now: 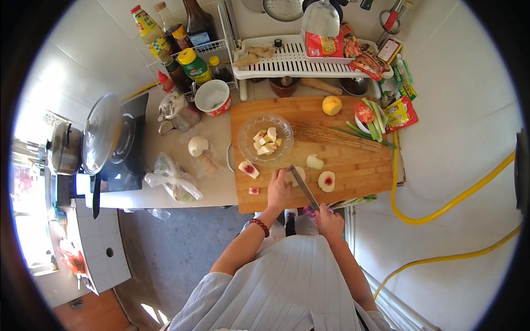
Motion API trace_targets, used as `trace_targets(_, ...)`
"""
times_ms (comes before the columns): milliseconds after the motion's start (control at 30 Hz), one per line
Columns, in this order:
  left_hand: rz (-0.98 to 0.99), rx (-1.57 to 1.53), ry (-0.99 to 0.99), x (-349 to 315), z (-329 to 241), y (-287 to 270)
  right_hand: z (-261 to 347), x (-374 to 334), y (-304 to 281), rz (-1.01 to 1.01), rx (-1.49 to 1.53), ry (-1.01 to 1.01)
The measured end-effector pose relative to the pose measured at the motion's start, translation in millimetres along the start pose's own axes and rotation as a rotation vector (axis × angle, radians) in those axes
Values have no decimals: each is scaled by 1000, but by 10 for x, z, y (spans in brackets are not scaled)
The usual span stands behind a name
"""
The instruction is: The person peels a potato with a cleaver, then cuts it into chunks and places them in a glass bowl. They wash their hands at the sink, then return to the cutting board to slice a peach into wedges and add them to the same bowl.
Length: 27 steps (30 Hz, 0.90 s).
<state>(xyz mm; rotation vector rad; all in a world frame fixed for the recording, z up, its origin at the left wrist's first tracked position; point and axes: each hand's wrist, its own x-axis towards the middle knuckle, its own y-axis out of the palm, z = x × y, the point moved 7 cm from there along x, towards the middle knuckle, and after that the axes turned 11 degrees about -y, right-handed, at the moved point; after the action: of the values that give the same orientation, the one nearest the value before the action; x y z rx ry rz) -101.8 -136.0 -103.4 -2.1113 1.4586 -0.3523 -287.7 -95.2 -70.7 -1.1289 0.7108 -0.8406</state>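
My right hand (329, 222) is closed round the handle of a kitchen knife (305, 190) above the near part of a wooden cutting board (342, 190). The blade slants up and left, beside a pale peach piece (297, 176). My left hand (280, 191) grips that piece, fingertips close to the blade's tip. Right of the knife lies a peach half (326, 181) with a dark red centre, and a small pale chunk (314, 161) sits above it. Another red-centred peach piece (249, 169) and a small scrap (253, 191) lie on the left. Cut pieces (266, 142) fill a clear glass bowl (247, 149) behind.
A bundle of thin brown sticks (334, 135) crosses the board, near a yellow round fruit (332, 105) and a small bowl with tomato (364, 112) and green stalks. A plastic bag (174, 177) and white bowl (213, 97) stand left, before the stove (126, 160).
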Motion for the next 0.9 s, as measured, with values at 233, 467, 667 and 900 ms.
trace_targets(233, 49, 7, -120, -19, 179, 75, 49, 13, -191, -102, -22, -25)
trace_targets(467, 88, 91, -125, -9, 137, 28, -3, -110, -295, -216, 65, -31)
trace_targets(667, 55, 195, 8, -16, 13, -1, 17, -165, -338, -173, 88, 33)
trace_targets(900, 49, -64, -239, -95, 379, -13, 38, -253, -302, -233, 107, -13)
